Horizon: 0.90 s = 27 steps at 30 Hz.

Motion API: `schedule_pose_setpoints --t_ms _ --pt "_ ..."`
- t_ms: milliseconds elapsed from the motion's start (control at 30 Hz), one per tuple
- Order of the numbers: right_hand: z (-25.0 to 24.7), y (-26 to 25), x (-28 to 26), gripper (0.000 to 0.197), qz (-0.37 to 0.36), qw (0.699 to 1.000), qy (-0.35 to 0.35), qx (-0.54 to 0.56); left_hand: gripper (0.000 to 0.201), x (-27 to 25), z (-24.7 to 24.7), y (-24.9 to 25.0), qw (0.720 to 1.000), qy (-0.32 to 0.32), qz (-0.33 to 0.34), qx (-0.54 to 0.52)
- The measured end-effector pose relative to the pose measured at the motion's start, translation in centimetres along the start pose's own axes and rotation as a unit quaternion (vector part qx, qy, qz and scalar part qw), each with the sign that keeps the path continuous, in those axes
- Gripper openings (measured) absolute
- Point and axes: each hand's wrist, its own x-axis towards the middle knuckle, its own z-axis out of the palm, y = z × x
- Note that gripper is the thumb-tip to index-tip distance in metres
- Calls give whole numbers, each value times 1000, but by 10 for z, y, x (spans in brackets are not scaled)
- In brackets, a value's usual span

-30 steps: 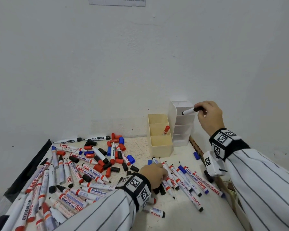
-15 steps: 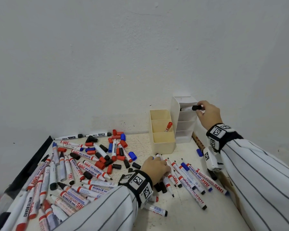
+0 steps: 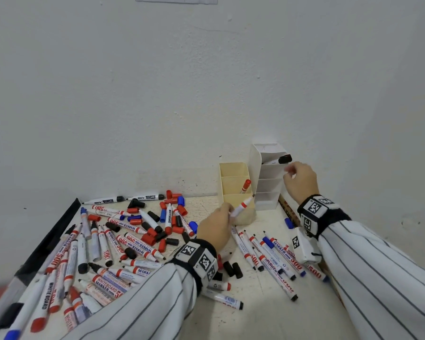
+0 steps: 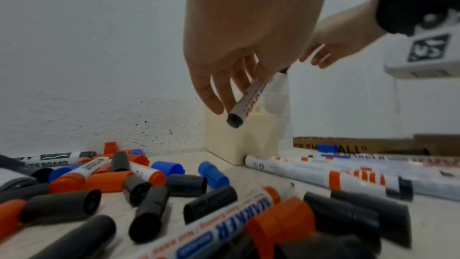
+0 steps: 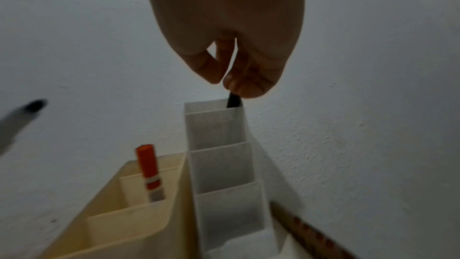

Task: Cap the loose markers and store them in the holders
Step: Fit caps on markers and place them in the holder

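The left hand [image 3: 216, 228] gripped an uncapped marker [image 3: 242, 206] above the counter [image 3: 255, 312]. The right hand [image 3: 301, 181] hung beside the white holder [image 3: 268, 177], fingers loosely curled, empty, just below the black-capped marker [image 3: 280, 160] inside.

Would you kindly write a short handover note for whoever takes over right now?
Left hand grips an uncapped red-collared marker near the beige holder. Right hand is empty, beside the white holder.
Done: a black-capped marker in the white holder's top slot, a red-capped marker in the beige one.
Left: many loose markers and caps on the table.
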Motion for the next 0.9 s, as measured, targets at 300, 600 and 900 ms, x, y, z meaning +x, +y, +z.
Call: schedule_pose_setpoints --t_ms 300,600,900 --pt "40 -38 -104 25 73 845 -519 -104 28 -30 -29 -23 978 38 -163 -125" --pt "63 -47 -141 31 -14 865 -446 -230 30 -70 -50 -44 966 32 -205 -153" --pt "63 -55 -131 36 -9 955 -288 -65 24 -96 -50 -51 978 15 -181 -107"
